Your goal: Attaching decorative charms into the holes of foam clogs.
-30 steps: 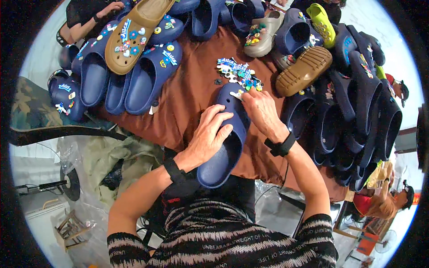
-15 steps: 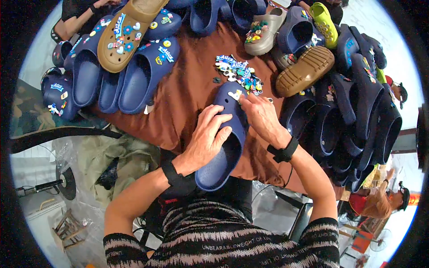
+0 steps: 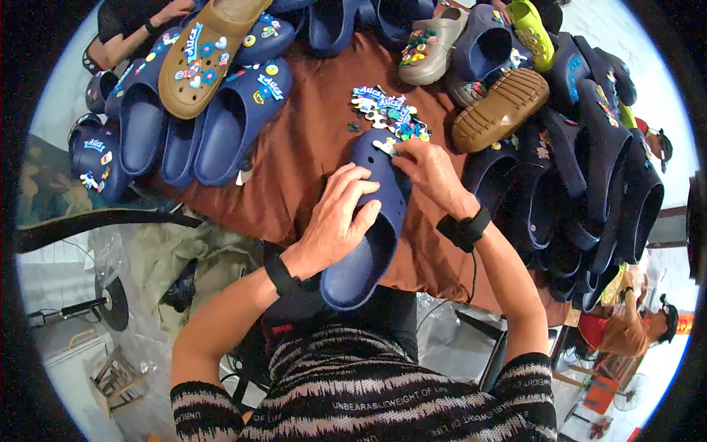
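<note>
Now my left hand (image 3: 340, 217) clamps the navy clog (image 3: 372, 221) flat on the brown tablecloth (image 3: 294, 155); my right hand (image 3: 431, 171) pinches a white charm (image 3: 384, 145) at its toe, beside the charm pile (image 3: 390, 114).

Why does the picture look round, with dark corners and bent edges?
Head view: a fisheye lens leaves a black rim and bows the clogs near it; the navy clog under the left hand and right hand is sharp, evenly lit, without glare.

One head cam only, fisheye, looks steeply down from close above at table (image 3: 294, 177); far edge up top, wearer's torso nearest, bottom.
</note>
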`<state>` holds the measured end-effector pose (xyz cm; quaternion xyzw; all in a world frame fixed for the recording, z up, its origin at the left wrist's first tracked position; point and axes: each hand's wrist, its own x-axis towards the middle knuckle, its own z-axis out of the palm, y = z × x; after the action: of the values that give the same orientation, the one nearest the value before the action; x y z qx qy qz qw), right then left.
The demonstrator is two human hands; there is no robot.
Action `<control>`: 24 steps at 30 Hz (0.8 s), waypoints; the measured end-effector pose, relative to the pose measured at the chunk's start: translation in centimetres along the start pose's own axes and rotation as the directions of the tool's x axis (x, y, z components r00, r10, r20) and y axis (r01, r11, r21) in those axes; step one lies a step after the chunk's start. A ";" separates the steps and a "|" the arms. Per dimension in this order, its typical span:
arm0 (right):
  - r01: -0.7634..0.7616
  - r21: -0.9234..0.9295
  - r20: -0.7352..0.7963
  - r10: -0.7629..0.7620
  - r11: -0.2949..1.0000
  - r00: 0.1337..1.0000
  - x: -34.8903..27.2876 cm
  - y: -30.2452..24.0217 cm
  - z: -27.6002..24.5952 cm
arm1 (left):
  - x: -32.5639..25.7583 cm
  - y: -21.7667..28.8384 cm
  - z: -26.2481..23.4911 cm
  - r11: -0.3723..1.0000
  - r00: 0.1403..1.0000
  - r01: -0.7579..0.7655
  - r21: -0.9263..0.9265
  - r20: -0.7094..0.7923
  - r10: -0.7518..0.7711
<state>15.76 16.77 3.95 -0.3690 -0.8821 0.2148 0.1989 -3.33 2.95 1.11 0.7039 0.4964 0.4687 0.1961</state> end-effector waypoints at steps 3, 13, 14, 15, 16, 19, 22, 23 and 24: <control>-0.073 0.132 -0.047 0.080 0.989 0.996 0.1 0.9 0.2 | 0.2 0.3 0.2 0.999 0.999 0.039 -0.027 0.025 -0.039; 0.014 -0.090 -0.126 -0.025 0.996 0.992 0.2 0.5 0.3 | -0.2 0.0 0.3 0.999 1.000 0.029 -0.028 0.003 -0.029; 0.167 -0.326 -0.108 -0.212 0.930 0.971 0.3 0.5 0.3 | -0.2 -0.1 0.3 0.999 1.000 0.024 -0.022 0.001 -0.024; 0.171 -0.323 -0.106 -0.215 0.931 0.971 0.3 0.4 0.4 | -0.2 -0.2 0.3 1.000 1.000 0.019 -0.016 0.000 -0.019; 0.186 -0.388 -0.075 -0.232 0.903 0.970 0.2 0.4 0.5 | -0.2 -0.2 0.3 1.000 1.000 0.020 -0.018 0.000 -0.020; 0.218 -0.473 -0.030 -0.263 0.853 0.964 -0.3 -0.3 1.0 | -0.1 -0.3 0.5 1.000 1.000 -0.009 -0.008 -0.015 0.009; 0.215 -0.494 -0.007 -0.252 0.842 0.968 -0.2 -0.7 1.3 | -0.2 -0.5 0.6 1.000 1.000 -0.004 -0.007 -0.020 0.003; 0.205 -0.470 0.021 -0.222 0.858 0.975 0.0 -0.7 1.1 | -0.2 -0.5 0.6 1.000 1.000 0.002 -0.012 -0.024 -0.002; 0.194 -0.446 0.050 -0.192 0.874 0.980 0.1 -0.8 1.0 | -0.3 -0.5 0.6 1.000 1.000 0.008 -0.018 -0.028 -0.008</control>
<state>14.74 16.06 3.55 -0.3146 -0.9406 -0.0146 0.1272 -3.08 3.07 0.28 0.6935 0.4976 0.4821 0.1975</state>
